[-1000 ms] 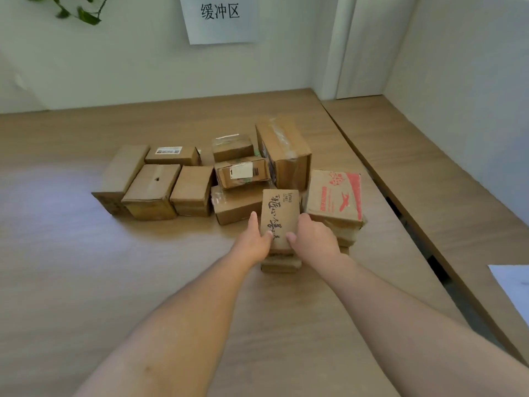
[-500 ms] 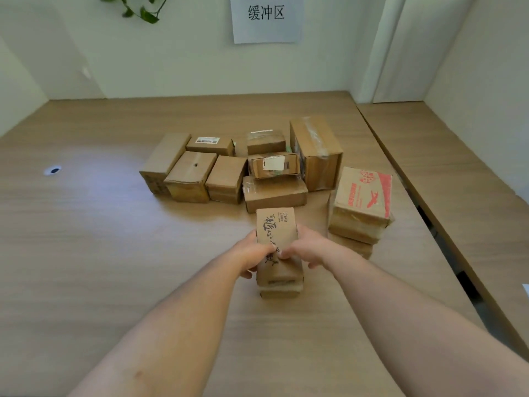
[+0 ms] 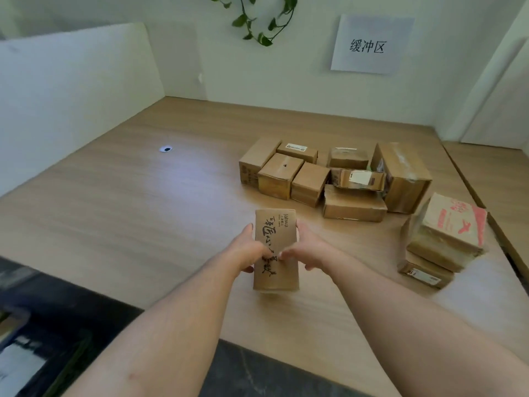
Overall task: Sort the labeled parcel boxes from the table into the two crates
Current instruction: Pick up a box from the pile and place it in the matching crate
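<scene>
Wood-grain counter (image 3: 120,219) fills the frame under a white wall whose paper sign (image 3: 370,44), upper right, reads "缓冲区". At lower centre the left hand (image 3: 246,250) and right hand (image 3: 307,249) each close their grip on a brown box (image 3: 275,247) printed "Jahwa" with black brush script, held above the counter. Right of it lie clustered parcels (image 3: 315,176), one labelled "1" (image 3: 357,179), then a red-printed box (image 3: 452,224).

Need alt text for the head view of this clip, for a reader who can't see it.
Two bare hands, left hand and right hand, hold a small brown box with black calligraphy above a wooden table. More cardboard parcels are clustered further back on the right, below a paper wall sign.
</scene>
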